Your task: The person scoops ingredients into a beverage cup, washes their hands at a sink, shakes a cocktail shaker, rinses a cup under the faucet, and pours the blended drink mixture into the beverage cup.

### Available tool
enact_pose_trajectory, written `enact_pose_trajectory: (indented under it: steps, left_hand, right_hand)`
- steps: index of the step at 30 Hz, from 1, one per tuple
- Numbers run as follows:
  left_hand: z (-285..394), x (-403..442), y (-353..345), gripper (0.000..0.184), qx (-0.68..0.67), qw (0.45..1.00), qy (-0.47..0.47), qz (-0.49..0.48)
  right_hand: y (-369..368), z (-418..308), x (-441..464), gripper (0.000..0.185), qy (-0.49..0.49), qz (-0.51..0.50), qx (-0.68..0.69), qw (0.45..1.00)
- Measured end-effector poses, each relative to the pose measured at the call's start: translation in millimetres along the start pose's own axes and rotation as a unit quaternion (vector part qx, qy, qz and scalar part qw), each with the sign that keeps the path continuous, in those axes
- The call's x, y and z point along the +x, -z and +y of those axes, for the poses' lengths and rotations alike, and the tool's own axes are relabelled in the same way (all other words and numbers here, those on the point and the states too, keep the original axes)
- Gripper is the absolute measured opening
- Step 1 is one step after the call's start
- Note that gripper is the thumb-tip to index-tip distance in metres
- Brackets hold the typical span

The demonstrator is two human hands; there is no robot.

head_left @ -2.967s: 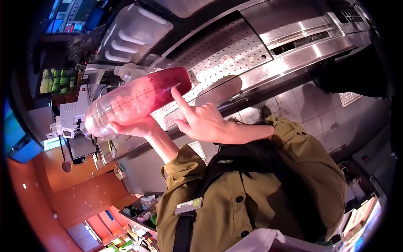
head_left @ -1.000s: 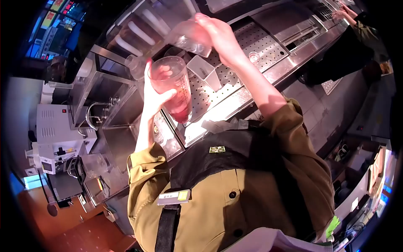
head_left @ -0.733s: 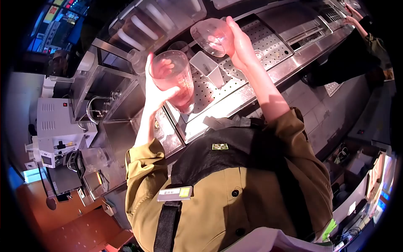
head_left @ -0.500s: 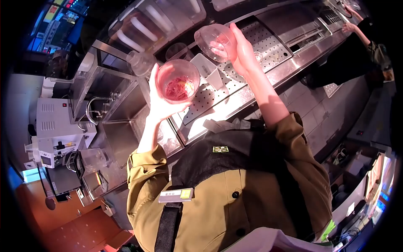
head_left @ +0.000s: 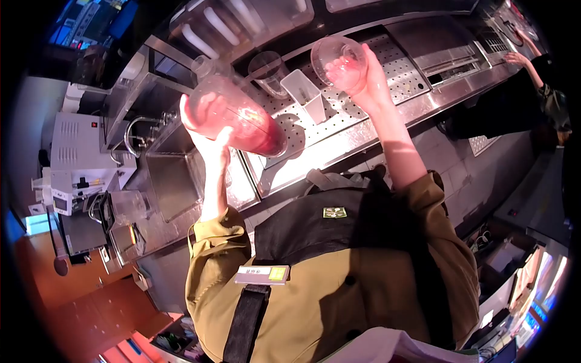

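My left hand (head_left: 209, 136) is wrapped around a tall clear cup (head_left: 242, 121) with red contents. The cup is tilted, its base toward the lower right, and the red gathers in that lower end. In my right hand (head_left: 370, 85) is a clear, round, bowl-like piece (head_left: 327, 51); whether it is a lid or a cup I cannot tell. The fingers show through its wall. Between the hands, a clear square-mouthed container (head_left: 305, 94) stands on the perforated drain tray (head_left: 396, 66). Behind the tilted cup is another clear cup (head_left: 269, 69).
A sink (head_left: 172, 181) with a curved tap (head_left: 130, 142) lies to the left, beyond it a white machine (head_left: 85, 154). At the back stands a clear bin (head_left: 242, 27) with white bars. Another person's hand (head_left: 517, 58) is at the counter's far right.
The cup in my left hand has gone from showing its open mouth to me to lying tilted side-on, slightly further left. My right hand with the clear piece appears further right in view.
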State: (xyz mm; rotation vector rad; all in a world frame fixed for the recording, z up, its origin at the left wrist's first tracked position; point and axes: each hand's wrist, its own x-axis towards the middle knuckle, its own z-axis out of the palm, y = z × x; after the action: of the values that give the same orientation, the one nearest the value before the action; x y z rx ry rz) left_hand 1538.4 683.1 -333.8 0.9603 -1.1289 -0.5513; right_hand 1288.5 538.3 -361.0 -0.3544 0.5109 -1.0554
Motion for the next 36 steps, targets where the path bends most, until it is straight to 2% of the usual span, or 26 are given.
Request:
enact_pose_trajectory:
  steps: [2,5,6,8,9,10,11,12,14,15,17,20,23,27,30,33,36]
  left_hand:
    - [9,-5,-1,0.093,0.001,0.998,0.016,0.063]
    - [21,-11,-1,0.087,-0.003,0.990,0.026,0.137]
    - [27,-14,-6,0.086,0.015,0.989,0.017,0.149]
    - [38,-22,-24,0.084,0.046,0.984,-0.002,0.170]
    - [42,-25,-28,0.080,0.151,0.969,-0.016,0.193]
    - [57,-27,-41,0.074,0.326,0.923,-0.020,0.201]
    - [54,-31,-48,0.067,0.327,0.925,-0.033,0.190]
    - [59,-35,-84,0.063,0.246,0.941,-0.039,0.229]
    - [59,-57,-105,0.067,0.285,0.915,-0.056,0.280]
    - [60,-66,-124,0.069,0.273,0.914,-0.057,0.296]
    - [52,-68,-165,0.071,0.258,0.910,-0.055,0.320]
    - [56,-88,-212,0.079,0.243,0.921,-0.047,0.303]
    - [55,-92,-258,0.080,0.249,0.920,-0.034,0.300]
    - [54,-90,-289,0.081,0.246,0.929,-0.019,0.277]
    - [50,-83,-299,0.081,0.242,0.936,-0.017,0.254]
    - [48,-74,-314,0.082,0.252,0.937,-0.012,0.241]
    - [43,-66,-319,0.082,0.257,0.934,-0.020,0.246]
  right_hand:
    - [7,-7,-3,0.046,-0.013,0.038,-0.017,0.999]
    - [30,-21,5,0.048,-0.050,0.007,-0.016,0.999]
    - [32,-27,3,0.049,-0.055,0.035,-0.002,0.998]
    - [63,-32,17,0.048,-0.095,-0.089,0.001,0.992]
    - [86,-40,26,0.047,-0.101,-0.145,0.000,0.984]
    - [92,-39,21,0.044,-0.065,-0.143,0.021,0.987]
    - [106,-44,25,0.044,0.022,-0.124,-0.095,0.988]
    - [123,-33,34,0.049,0.093,0.053,-0.184,0.977]
    - [118,-65,7,0.057,0.011,0.037,-0.238,0.971]
    - [135,-67,17,0.049,-0.052,0.047,-0.255,0.964]
    - [152,-76,25,0.047,0.005,0.054,-0.304,0.951]
    - [173,-100,22,0.046,0.060,0.051,-0.433,0.898]
    - [200,-105,31,0.044,0.242,0.027,-0.564,0.789]
    - [235,-105,37,0.046,0.308,-0.082,-0.618,0.719]
    - [244,-100,38,0.048,0.332,-0.111,-0.626,0.697]
    - [237,-119,31,0.055,0.253,-0.150,-0.665,0.687]
    - [224,-133,42,0.070,0.325,-0.072,-0.678,0.655]
